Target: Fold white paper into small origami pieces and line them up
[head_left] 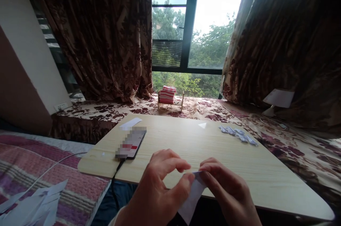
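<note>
Where the held paper sits: we observe a white paper strip [193,197] in front of the near edge of the table [176,137], its upper end at our fingertips, narrowing downward.
Right hand: our right hand [231,190] pinches the upper end of the strip, thumb against index finger; remaining fingers curled.
Left hand: our left hand [165,179] has its thumb tip at the paper, with a narrow gap up to the bent index finger; we cannot tell whether the hidden fingers grip.
Folded pieces: we note a cluster of small folded papers [237,134] near the table's right edge, lying close together.
White triangle: left of that cluster, toward the far edge, one small paper triangle [202,125] lies apart.
Flat sheet: we record a pale flat paper [130,123] at the far left corner.
Phone: we see a phone [137,143] just nearer than that sheet, partly pixelated; a black cable [115,183] runs from its near end over the table edge.
Bed: to our left, more white strips [34,203] overlap on a striped cover [87,179].
Window ledge: beyond the table we log a small rack [182,102] bearing stacked red-and-white cloths [167,95]; farther right, a white lamp [279,98].
</note>
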Available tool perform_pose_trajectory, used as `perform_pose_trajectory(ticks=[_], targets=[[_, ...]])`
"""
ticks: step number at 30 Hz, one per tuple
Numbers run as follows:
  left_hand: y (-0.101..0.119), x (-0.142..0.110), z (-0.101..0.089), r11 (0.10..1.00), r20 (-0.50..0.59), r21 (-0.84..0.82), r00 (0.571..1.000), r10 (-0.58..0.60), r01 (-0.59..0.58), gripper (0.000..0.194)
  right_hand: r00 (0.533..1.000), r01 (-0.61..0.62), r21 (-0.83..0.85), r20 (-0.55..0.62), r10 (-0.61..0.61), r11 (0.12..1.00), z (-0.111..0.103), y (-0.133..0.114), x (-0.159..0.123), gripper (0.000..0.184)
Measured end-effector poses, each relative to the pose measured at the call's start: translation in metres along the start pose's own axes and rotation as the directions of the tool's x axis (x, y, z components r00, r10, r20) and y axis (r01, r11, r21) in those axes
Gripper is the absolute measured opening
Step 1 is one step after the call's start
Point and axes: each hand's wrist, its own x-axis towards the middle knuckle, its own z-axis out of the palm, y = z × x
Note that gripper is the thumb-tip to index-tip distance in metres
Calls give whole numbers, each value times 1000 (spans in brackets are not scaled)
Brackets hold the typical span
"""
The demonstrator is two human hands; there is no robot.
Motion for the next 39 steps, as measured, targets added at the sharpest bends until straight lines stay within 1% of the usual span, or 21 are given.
perform_pose_trajectory(ticks=[3,6,9,12,15,20,22,24,26,30,34,37,39], targets=[[3,1,3,999,79,44,997,28,-31,16,999,33,-19,31,-32,999,1,-3,2,12],[4,1,3,997,100,57,994,40,-45,22,995,72,-35,75,-69,997,1,-5,2,10],[5,0,0,998,119,52,992,40,-47,21,994,72,-26,85,-69,997,1,-6,2,11],[5,0,0,995,119,73,991,65,-74,22,995,65,-24,78,-63,998,1,-6,2,13],[4,0,2,989,85,116,993,80,-89,23,995,66,-49,74,-62,997,1,-3,1,13],[1,-3,5,989,-59,127,995,77,-69,21,998,34,-115,-54,-41,993,0,4,-4,10],[1,-4,6,992,-95,107,993,70,-60,21,998,53,-107,-38,-57,993,0,5,-5,7],[1,-4,6,995,-122,91,991,62,-51,20,997,73,-96,8,-72,993,1,3,-6,6],[0,-5,6,995,-135,83,989,60,-49,19,997,69,-98,37,-66,993,2,1,-5,6],[-2,-5,7,994,-145,86,986,77,-65,18,999,45,-107,18,-44,993,3,-2,-3,7],[-2,-7,9,992,-156,99,983,99,-84,16,997,34,-58,72,-29,998,3,-2,-3,8],[-2,-7,10,992,-164,96,982,99,-84,16,998,13,-12,69,-12,1000,5,-1,-3,10],[-1,-6,9,995,-139,76,988,69,-59,16,998,-14,16,61,13,1000,6,-1,-1,12]])
